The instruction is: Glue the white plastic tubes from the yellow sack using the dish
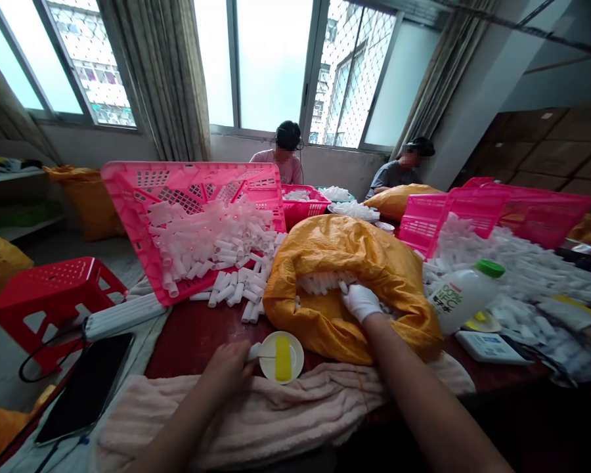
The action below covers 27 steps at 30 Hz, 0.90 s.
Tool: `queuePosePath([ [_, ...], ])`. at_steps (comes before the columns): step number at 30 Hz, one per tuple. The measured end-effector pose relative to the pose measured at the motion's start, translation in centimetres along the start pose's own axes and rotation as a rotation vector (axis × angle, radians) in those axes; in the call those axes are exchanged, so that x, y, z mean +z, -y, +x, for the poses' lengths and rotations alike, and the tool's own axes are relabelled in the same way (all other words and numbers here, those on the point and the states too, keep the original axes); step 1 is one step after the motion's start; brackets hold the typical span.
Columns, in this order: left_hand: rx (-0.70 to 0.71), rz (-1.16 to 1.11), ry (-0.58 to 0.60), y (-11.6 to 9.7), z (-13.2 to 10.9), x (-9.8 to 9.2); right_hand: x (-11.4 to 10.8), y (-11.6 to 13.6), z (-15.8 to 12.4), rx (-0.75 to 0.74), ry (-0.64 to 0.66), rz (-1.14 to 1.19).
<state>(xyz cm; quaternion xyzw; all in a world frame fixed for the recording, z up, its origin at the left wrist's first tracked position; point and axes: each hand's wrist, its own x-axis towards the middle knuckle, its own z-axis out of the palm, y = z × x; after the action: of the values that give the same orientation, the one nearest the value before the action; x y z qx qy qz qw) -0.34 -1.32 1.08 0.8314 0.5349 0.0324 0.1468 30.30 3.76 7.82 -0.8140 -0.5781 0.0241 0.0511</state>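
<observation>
My left hand (234, 361) is closed around a small white plastic piece (253, 352), low at the front edge of the table. A thin stalk reaches from that piece over a small white dish (298, 360), which holds a yellow sponge strip (282, 369). My right hand (362, 302), in a white glove, reaches into the mouth of an orange woven sack (345, 243). Between its fingertips is a small white tube (343, 287). More white tubes (322, 282) lie inside the sack, partly hidden by its folds.
A tilted pink crate (192, 174) spills white tubes (236, 289) at left. A green-capped bottle (465, 295) and a scale-like device (492, 347) stand right. A pink towel (256, 414) lines the front. A gloved co-worker's hand (571, 315) is far right; two people sit opposite.
</observation>
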Motion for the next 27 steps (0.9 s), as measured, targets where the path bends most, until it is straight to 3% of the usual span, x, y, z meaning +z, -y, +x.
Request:
queuePosePath([
  [3, -0.019, -0.032, 0.005, 0.0, 0.2, 0.4, 0.9, 1.3, -3.7, -0.281, -0.001, 0.230],
  [5, -0.039, -0.031, -0.018, 0.0, 0.3, 0.6, 2.6, 2.7, -6.0, -0.577, 0.016, 0.480],
  [7, -0.050, -0.014, -0.028, 0.0, 0.4, 0.8, 4.8, 4.1, -7.5, -0.775, 0.009, 0.603],
  [12, -0.040, 0.028, -0.042, 0.1, 0.6, 1.2, 8.3, 4.7, -8.5, -0.862, -0.025, 0.344],
  [16, -0.028, 0.035, -0.049, 0.0, 0.5, 1.4, 8.1, 3.8, -9.1, -0.976, -0.012, 0.301],
  [21, -0.052, 0.033, -0.036, -0.2, 0.3, 1.3, 8.8, 3.8, -10.0, -0.862, -0.096, 0.391],
  [25, -0.065, 0.055, -0.028, -0.4, 0.3, 1.2, 9.1, 3.5, -10.7, -0.975, -0.039, 0.313],
  [27, -0.065, 0.061, -0.027, -0.4, 0.4, 1.2, 9.0, 3.3, -10.9, -0.951, -0.039, 0.357],
])
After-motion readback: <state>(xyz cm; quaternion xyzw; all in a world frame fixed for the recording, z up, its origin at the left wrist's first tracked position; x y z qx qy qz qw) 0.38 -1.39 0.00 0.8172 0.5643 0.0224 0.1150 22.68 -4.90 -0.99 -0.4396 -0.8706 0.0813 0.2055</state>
